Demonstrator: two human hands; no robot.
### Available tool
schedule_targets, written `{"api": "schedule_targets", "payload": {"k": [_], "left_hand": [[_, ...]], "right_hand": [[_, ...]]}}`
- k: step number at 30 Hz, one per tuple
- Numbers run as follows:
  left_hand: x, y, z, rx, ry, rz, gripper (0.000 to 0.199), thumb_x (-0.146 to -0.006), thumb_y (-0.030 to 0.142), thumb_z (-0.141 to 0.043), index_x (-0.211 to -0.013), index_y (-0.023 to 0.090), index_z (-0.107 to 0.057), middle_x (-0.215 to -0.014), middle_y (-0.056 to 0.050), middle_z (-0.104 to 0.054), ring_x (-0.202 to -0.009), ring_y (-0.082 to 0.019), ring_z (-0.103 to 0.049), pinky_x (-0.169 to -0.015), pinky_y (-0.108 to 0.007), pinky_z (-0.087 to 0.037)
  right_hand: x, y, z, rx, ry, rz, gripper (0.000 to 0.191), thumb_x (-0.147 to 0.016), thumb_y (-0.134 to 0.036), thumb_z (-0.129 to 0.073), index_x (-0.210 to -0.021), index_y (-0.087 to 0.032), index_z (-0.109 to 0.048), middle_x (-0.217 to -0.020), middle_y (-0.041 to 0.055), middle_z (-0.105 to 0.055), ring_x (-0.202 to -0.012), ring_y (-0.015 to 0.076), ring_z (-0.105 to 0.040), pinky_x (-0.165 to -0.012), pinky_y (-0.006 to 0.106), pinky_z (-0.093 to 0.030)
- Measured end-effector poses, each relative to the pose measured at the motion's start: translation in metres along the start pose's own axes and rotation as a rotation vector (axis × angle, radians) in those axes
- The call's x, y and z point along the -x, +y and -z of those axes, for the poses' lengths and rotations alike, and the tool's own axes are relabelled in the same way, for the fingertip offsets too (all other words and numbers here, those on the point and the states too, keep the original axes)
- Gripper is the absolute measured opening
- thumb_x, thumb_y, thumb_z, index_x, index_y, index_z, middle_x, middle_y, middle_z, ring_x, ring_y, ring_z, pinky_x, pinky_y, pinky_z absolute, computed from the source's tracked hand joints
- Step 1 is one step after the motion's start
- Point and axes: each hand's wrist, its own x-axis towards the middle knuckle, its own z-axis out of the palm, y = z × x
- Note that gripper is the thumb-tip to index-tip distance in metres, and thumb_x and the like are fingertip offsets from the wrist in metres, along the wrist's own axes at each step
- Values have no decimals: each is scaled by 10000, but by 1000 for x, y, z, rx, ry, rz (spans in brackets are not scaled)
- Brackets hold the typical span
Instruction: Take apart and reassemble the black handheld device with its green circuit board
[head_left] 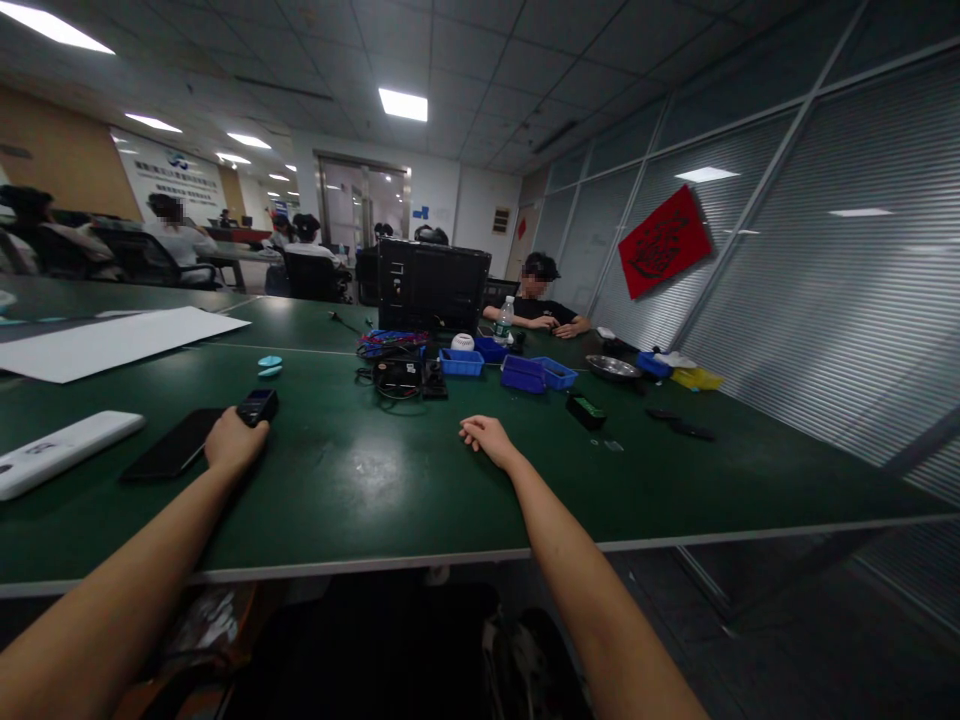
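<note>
At the left, my left hand is closed around a small black device with a little screen. The hand lies over the right end of a flat black phone-like slab. Just beyond the device are two light-blue rounded pieces. My right hand rests on the green table near the middle. Its fingers are loosely bent, slightly apart, and hold nothing that I can see. Behind it stand blue trays and a black box-shaped device with cables.
A long white device and a white sheet lie at left. A dark monitor, a bottle and a baseball stand behind. A black-green box and metal bowl lie right. Another person sits opposite.
</note>
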Motion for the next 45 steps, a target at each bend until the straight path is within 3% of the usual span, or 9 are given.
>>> {"api": "schedule_targets", "payload": {"k": [7, 21, 31, 35, 40, 45], "left_hand": [[10, 15, -14, 27, -4, -156, 460, -724, 416, -473, -1056, 99, -502, -1009, -167, -609, -908, -292, -585, -665, -338, -461], [66, 88, -61, 19, -30, -484, 464, -758, 435, -444, -1113, 137, -463, -1033, -134, -610, -931, -246, -580, -761, -301, -429], [132, 157, -86, 24, -95, -644, 519, -781, 463, -434, -1180, 131, -430, -1031, -142, -609, -949, -259, -563, -787, -320, -398], [155, 180, -99, 61, -132, -679, 626, -776, 463, -452, -1276, 105, -333, -1094, -173, -581, -1025, -271, -527, -833, -325, -369], [163, 190, -112, 141, -199, -750, 854, -740, 501, -484, -1366, 43, -128, -1111, -212, -564, -1067, -286, -504, -851, -334, -357], [154, 186, -118, 242, -299, -736, 769, -741, 313, -482, -1382, 78, -127, -1181, -150, -553, -1076, -241, -506, -868, -305, -369]], "right_hand": [[0, 1, 0, 11, 6, 1, 135, -741, -160, -517, -838, -106, -595, -696, 39, -621, -474, 58, -504, -365, 150, -358], [2, -4, -4, 23, 19, -11, 109, -737, -131, -507, -809, -114, -586, -651, 22, -608, -445, 53, -482, -355, 150, -347], [2, -3, -5, 41, 30, -14, 110, -732, -150, -515, -809, -120, -588, -659, 28, -615, -477, 66, -508, -362, 149, -358], [0, 1, -6, 77, 33, -5, 115, -734, -162, -508, -811, -132, -588, -659, 18, -613, -469, 62, -499, -358, 142, -351], [-3, 5, -5, 177, 124, -18, 108, -732, -146, -480, -766, -149, -583, -612, -8, -591, -433, 64, -481, -378, 156, -353], [2, -1, -2, 408, 278, 62, 181, -786, -226, -442, -768, -159, -610, -642, 3, -594, -575, 112, -550, -582, 218, -431]]}}
